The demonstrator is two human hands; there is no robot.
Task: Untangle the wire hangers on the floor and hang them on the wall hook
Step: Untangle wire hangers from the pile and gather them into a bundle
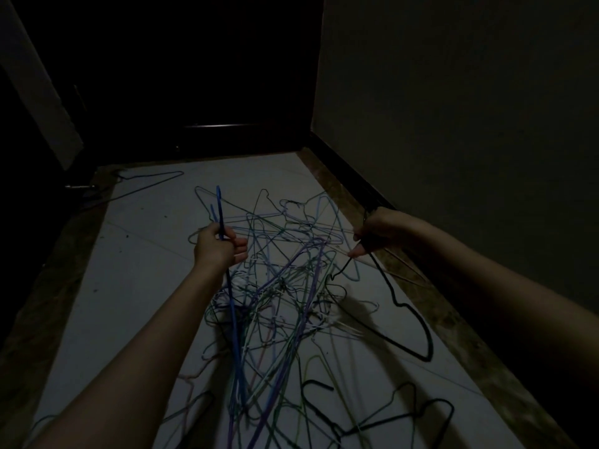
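Dim tiled floor carries the hanger tangle between both arms. Left hand grips a blue hanger, its long axis running toward the viewer; right hand pinches a black hanger hanging beside the wall.

A tangled heap of thin wire hangers lies mid-floor on the pale tiled floor, a lone dark wire hanger at ten o'clock, a plain wall at three, a dark door at twelve.
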